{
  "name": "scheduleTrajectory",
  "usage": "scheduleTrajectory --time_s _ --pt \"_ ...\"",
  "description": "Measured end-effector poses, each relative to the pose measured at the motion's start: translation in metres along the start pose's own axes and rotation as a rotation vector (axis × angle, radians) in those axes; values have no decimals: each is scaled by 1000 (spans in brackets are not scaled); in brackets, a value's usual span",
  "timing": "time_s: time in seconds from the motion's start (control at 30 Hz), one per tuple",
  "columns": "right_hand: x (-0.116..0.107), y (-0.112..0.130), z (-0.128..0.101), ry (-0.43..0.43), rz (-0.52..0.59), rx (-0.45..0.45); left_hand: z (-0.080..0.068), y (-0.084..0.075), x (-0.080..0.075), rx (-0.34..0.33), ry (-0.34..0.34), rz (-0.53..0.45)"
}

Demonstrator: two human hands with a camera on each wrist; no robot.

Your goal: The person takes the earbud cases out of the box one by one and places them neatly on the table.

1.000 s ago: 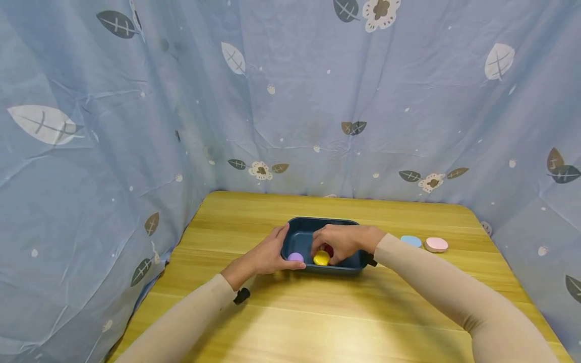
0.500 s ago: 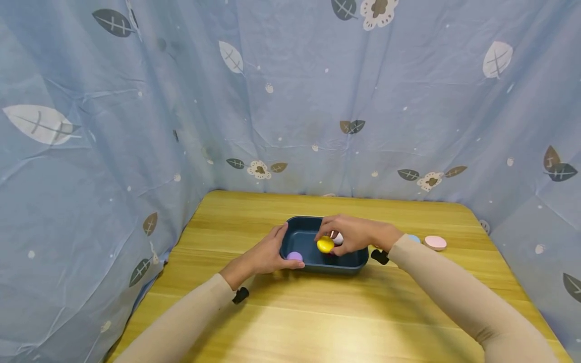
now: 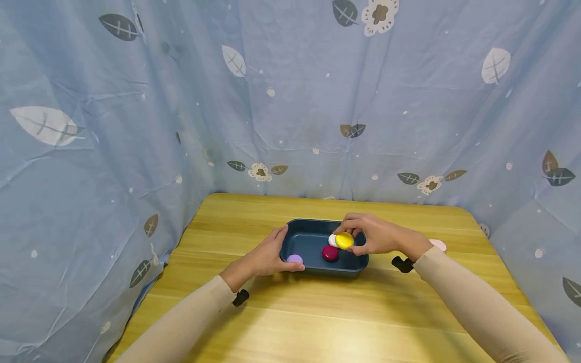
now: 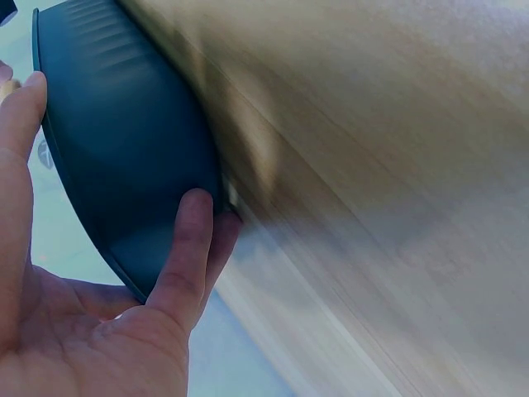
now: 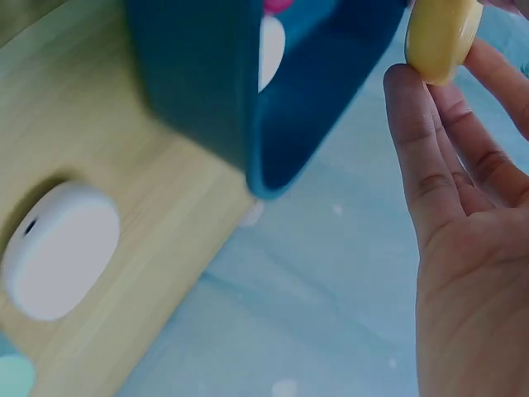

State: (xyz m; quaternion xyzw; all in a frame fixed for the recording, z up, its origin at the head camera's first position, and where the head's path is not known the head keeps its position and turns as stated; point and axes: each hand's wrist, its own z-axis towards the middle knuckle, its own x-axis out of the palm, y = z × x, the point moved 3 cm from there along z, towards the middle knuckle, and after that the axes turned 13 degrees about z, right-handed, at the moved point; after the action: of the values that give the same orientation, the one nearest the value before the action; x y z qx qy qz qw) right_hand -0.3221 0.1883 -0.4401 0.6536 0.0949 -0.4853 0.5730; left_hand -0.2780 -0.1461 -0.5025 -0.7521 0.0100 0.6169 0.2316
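A dark blue rectangular tray stands on the table. My left hand holds its left end, thumb along the near rim, fingers against the outer wall. My right hand pinches a glossy yellow rounded disc between thumb and fingertips, over the tray's right part. In the right wrist view the yellow disc shows edge-on at the fingertips. Inside the tray lie a dark red disc, a white one partly behind the yellow, and a lilac one beside my left thumb.
A pale pink disc lies on the wooden table right of the tray, partly behind my right wrist. The right wrist view shows a pale disc with a small dark slot outside the tray. A patterned blue curtain surrounds the table.
My right hand has lifted the yellow disc from the tray's bottom and carried it up and to the right. The red and white discs have come into view. My left hand stays on the tray.
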Motion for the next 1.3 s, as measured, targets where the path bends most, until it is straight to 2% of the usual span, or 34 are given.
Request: scheduleTrajectory --time_s 0.2,0.4,0.6,0.83,1.0,1.3 --pt "-9 -6 -26 -62 23 62 0 0 -1 -6 3 5" --pt "-16 -15 -51 -123 38 61 0 -1 -3 -9 2 -4" --pt "-18 -22 -75 -162 41 106 1 1 -2 -13 13 -11" --pt "-16 -32 -101 -161 73 171 1 1 -2 -9 12 -3" --pt "-12 -39 -114 -143 26 204 1 0 -4 -20 15 -12" --pt "6 -53 -123 -122 -4 158 1 0 -1 -16 26 -13"
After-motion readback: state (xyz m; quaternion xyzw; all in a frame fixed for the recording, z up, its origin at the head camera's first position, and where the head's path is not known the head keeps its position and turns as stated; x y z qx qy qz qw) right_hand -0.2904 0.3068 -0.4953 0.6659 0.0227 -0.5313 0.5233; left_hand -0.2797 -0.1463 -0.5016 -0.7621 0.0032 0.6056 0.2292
